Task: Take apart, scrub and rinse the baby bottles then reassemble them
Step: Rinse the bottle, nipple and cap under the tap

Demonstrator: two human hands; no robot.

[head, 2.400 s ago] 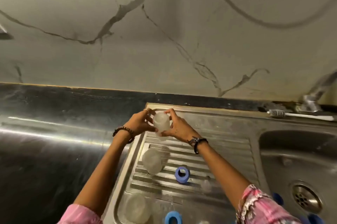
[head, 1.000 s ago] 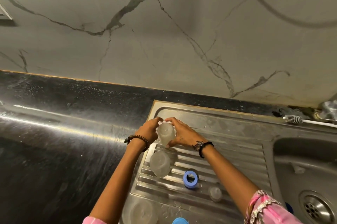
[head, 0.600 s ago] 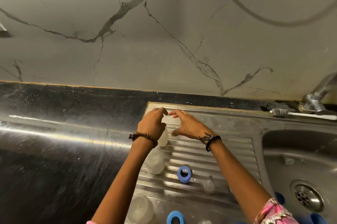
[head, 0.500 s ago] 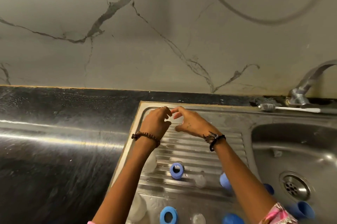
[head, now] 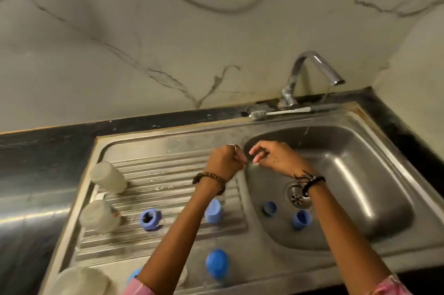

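**Fingers curled and empty above the sink's edge**

The fingers [head: 241, 157] of the left hand [head: 224, 162] are curled inward, the right hand's [head: 276, 159] loosely bent toward them; the tips nearly meet, and I cannot tell whether anything small is pinched between them. No bottle part shows in either hand.

From the left: 3 translucent bottle bodies stand mouth-down along the left side of the ribbed draining board [head: 168, 169], the far bottle [head: 108, 177], the middle bottle [head: 99, 216], and a near bottle [head: 81, 280] at the bottom edge of the view. Right of the middle bottle sits a blue screw ring [head: 150, 219]. Further right, partly behind the left forearm, stands a light blue cap [head: 213, 210]. Near the front rim of the board lies a darker blue dome cap [head: 217, 263].

The hands hover over the divide between board and sink basin [head: 374, 186]. In the basin, left of the drain [head: 296, 195], lie 2 more blue pieces: a small one [head: 269, 208] and an open cup-like one [head: 301, 219].

Behind the basin a bottle brush [head: 281, 112] lies along the rim, beneath the curved tap [head: 310, 71].
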